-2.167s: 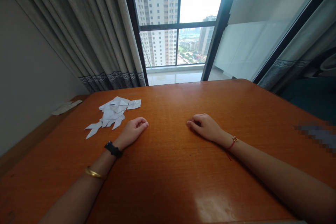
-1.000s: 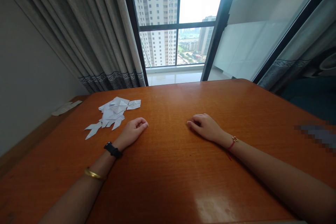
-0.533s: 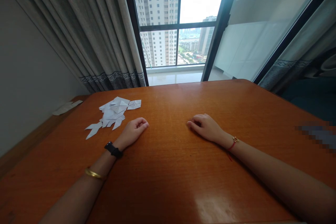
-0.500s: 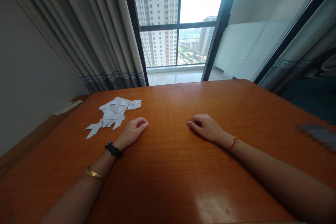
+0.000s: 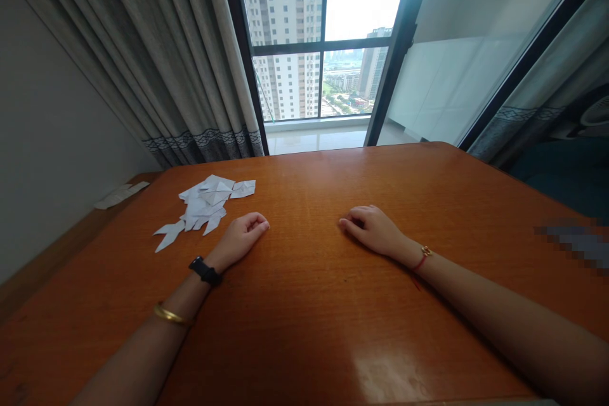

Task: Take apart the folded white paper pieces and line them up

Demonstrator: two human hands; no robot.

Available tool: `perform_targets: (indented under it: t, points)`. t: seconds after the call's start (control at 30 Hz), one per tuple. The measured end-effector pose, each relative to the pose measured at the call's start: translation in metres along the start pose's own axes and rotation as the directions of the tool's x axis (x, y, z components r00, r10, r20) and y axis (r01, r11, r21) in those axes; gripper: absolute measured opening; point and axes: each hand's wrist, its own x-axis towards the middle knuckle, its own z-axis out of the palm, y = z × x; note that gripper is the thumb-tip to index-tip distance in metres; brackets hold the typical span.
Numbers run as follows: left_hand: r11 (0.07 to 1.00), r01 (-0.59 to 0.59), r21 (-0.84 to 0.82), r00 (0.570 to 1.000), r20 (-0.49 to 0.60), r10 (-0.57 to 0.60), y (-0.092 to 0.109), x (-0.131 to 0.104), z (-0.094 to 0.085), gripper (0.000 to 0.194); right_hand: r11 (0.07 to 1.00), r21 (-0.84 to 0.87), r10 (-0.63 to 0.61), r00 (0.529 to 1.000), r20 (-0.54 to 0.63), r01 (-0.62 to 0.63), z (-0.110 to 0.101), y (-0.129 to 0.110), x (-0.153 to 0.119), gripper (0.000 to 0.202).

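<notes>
My left hand [image 5: 242, 238] rests on the wooden table [image 5: 304, 304], its fingers curled closed with nothing visible in them. Just beyond and to the left of it lies a loose pile of white paper pieces [image 5: 205, 202], some folded or cut into pointed shapes. My right hand [image 5: 371, 228] also rests on the tabletop, right of the middle, with its fingers curled in and nothing seen in them. A wide gap of bare wood separates the two hands. A black band and a gold bangle are on my left arm, a red string bracelet on my right wrist.
A pale flat item [image 5: 121, 195] lies on a ledge at the far left. Grey curtains [image 5: 190, 63] hang behind the table's left end, beside a glass door [image 5: 321, 47]. A blurred patch [image 5: 575, 246] covers something at the right edge.
</notes>
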Motion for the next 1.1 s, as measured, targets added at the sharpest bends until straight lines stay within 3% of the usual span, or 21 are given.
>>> perform_targets:
  t: [1.1]
  points:
    - [1.0,-0.009,0.007,1.0,0.003,0.009,0.0002,-0.0005,0.0007,0.028,1.0,0.004,0.0,1.0,0.002,0.0,-0.0005,-0.0004,0.0,0.03]
